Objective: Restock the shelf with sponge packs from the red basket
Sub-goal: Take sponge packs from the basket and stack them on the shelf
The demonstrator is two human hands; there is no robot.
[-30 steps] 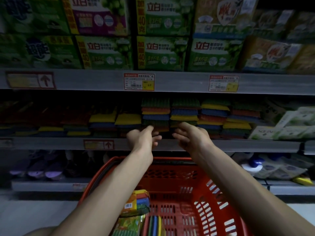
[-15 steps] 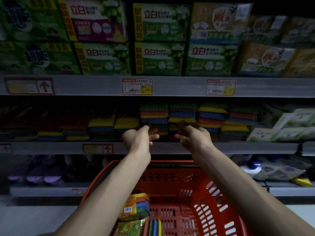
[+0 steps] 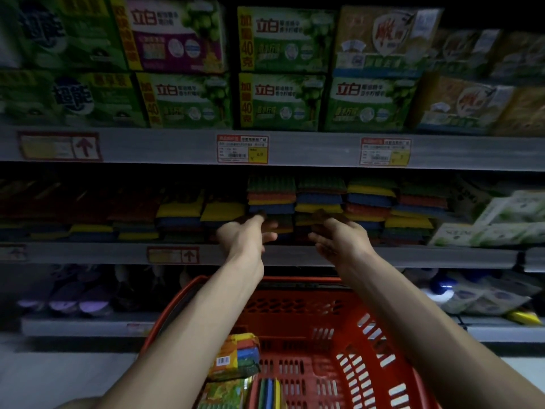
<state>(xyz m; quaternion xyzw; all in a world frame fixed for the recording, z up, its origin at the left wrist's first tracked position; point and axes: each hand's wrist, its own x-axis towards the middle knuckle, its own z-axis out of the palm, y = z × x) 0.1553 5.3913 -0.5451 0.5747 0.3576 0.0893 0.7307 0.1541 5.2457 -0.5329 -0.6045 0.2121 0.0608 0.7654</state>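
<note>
The middle shelf (image 3: 413,256) carries stacks of coloured sponge packs (image 3: 271,194). Both my arms reach over the red basket (image 3: 298,280) to the stacks at the centre. My left hand (image 3: 243,236) and my right hand (image 3: 342,239) face each other with fairly straight fingers on either side of a dark, low sponge pack (image 3: 284,224). The fingertips touch it in shadow. Lower down, the basket holds one upright sponge pack (image 3: 236,354) and two more packs (image 3: 269,392) at the bottom edge of the view.
On the upper shelf (image 3: 324,150), green and tan boxes (image 3: 283,101) stand above price tags (image 3: 242,149). White packs (image 3: 498,222) sit at the right of the middle shelf. The bottom shelf has purple items (image 3: 79,301) and white bags (image 3: 472,296).
Both hands have moved a little further in toward the sponge stacks, their fingertips now reaching into the shelf's shadow. The basket and its packs have not moved.
</note>
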